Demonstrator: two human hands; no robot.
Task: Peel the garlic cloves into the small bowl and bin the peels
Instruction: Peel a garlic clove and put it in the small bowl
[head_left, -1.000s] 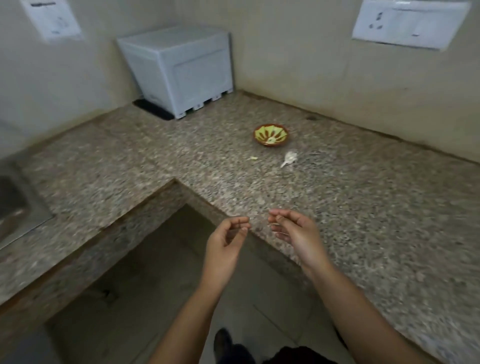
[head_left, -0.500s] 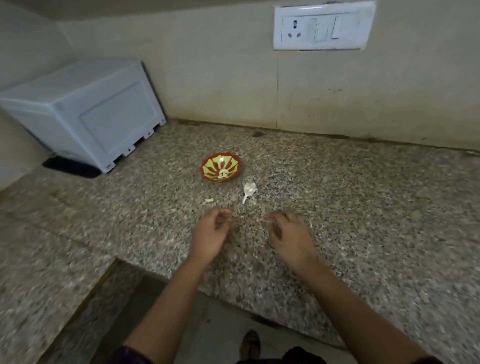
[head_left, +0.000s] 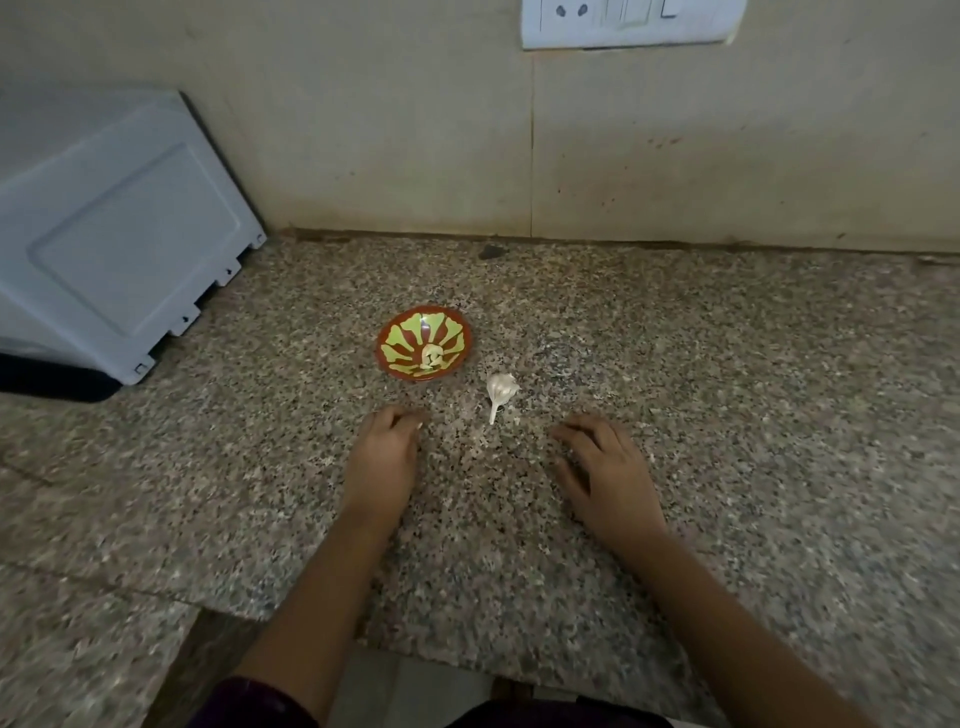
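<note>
- The left hand (head_left: 387, 460) rests low on the tabletop (head_left: 737, 426), a little left of the middle. Its fingers are curled under. There is a pale spot at the fingertips, and I cannot tell if they pinch something small.
- The right hand (head_left: 608, 475) is to the right at about the same depth. Its fingers are relaxed, a little spread, and hold nothing.
- One garlic piece (head_left: 502, 388) with a thin stalk lies on the tabletop, between the two hands and just beyond their fingertips. Its long axis goes near to far: the stalk points toward the person and the thick end points away. Both hands are almost equally close to it, the right one perhaps a little closer to the stalk tip.
- One small bowl (head_left: 402, 338) stands just beyond the garlic, to its left, so it is on the side of the left hand.
- In the small bowl lies a small heap of peeled cloves (head_left: 432, 357). It is too small to count, perhaps two or three.
- No bin is in view.
</note>
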